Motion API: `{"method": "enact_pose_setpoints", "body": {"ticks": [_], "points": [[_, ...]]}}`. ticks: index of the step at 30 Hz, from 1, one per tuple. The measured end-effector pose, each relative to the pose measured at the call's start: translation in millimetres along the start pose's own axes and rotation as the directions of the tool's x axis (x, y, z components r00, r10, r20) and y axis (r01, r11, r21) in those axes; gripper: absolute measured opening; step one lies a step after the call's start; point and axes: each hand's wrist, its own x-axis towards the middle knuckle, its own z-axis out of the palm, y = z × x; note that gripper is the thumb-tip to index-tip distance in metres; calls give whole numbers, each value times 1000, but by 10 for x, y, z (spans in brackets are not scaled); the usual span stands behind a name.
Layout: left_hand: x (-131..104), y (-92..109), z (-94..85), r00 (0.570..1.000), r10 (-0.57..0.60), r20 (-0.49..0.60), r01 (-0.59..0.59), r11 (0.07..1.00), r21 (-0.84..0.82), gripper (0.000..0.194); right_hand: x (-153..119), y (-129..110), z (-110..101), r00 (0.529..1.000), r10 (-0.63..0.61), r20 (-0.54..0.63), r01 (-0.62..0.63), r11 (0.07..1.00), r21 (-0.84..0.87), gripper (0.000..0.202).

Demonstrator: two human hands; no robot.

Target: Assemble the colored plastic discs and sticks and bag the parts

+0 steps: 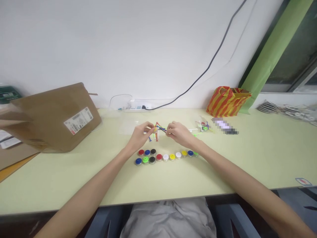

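Observation:
My left hand point(141, 133) is closed at the middle of the table, its thumb and fingers pinched on a small yellow piece point(155, 130). Close by on the right, my right hand point(176, 131) is closed too, its fingertips on a dark blue stick point(162, 129). Between and below the hands lie thin sticks in red, green, blue and white, among them a red stick point(157, 136). Nearer to me stand small round jars with coloured lids, roughly in two rows, including a blue-lidded jar point(138, 161), a green-lidded jar point(145, 159) and a yellow-lidded jar point(172, 157).
A cardboard box point(56, 119) fills the left side of the table point(119, 185). Along the wall is a power strip point(137, 106) with a black cable. A striped bag point(228, 100), a blurred phone point(225, 126) and a clear bag of coloured pieces point(204, 125) are on the right.

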Motion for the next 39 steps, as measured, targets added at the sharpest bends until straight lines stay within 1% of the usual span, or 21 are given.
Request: {"method": "enact_pose_setpoints", "body": {"ticks": [2, 3, 5, 7, 10, 12, 15, 16, 18, 21, 24, 26, 29, 32, 34, 39], "points": [[-2, 20, 27, 999, -37, -2, 36, 993, -117, 30, -49, -3, -26, 985, 130, -114, -114, 984, 137, 15], [-3, 24, 43, 999, -51, 4, 51, 983, -179, 32, -67, -17, -32, 967, 201, -159, -163, 962, 221, 13], [-3, 29, 81, 997, -70, 31, 76, 953, -293, 35, -90, -65, -31, 924, 321, -206, -223, 893, 392, 11], [-3, 37, 119, 996, -75, 52, 89, 926, -367, 35, -98, -131, -16, 894, 397, -207, -233, 808, 541, 14], [-3, 60, 169, 997, -67, 44, 79, 908, -412, 34, -99, -222, 19, 862, 469, -193, -215, 683, 698, 22], [-5, 79, 194, 997, -68, 43, 80, 897, -436, 36, -99, -264, 38, 839, 515, -177, -199, 593, 780, 28], [-14, 97, 217, 995, -72, 72, 98, 877, -470, 38, -100, -299, 58, 804, 581, -124, -172, 427, 888, 39], [-17, 97, 222, 994, -74, 83, 105, 873, -476, 39, -100, -307, 62, 798, 593, -103, -164, 379, 911, 41], [-22, 88, 229, 993, -75, 95, 112, 871, -478, 41, -99, -323, 67, 798, 599, -71, -153, 315, 937, 43], [-22, 56, 236, 993, -77, 89, 110, 870, -480, 42, -96, -354, 63, 804, 593, -38, -153, 269, 951, 41], [-20, 35, 247, 992, -91, 90, 125, 842, -525, 44, -95, -388, 45, 806, 592, 6, -174, 228, 958, 39], [-22, 45, 253, 990, -92, 107, 135, 826, -546, 44, -95, -408, 36, 816, 578, 23, -170, 202, 964, 38], [-32, 92, 255, 987, -66, 146, 134, 836, -533, 43, -94, -430, 34, 838, 546, 12, -132, 180, 975, 38], [-45, 152, 242, 981, -36, 188, 126, 861, -494, 36, -93, -445, 38, 843, 538, -2, -103, 165, 981, 38], [-53, 181, 231, 976, -26, 214, 127, 873, -470, 31, -95, -458, 34, 846, 534, 5, -109, 165, 980, 38], [-65, 209, 231, 980, -25, 196, 120, 865, -487, 29, -95, -498, 9, 855, 517, 20, -138, 190, 972, 33]]}}
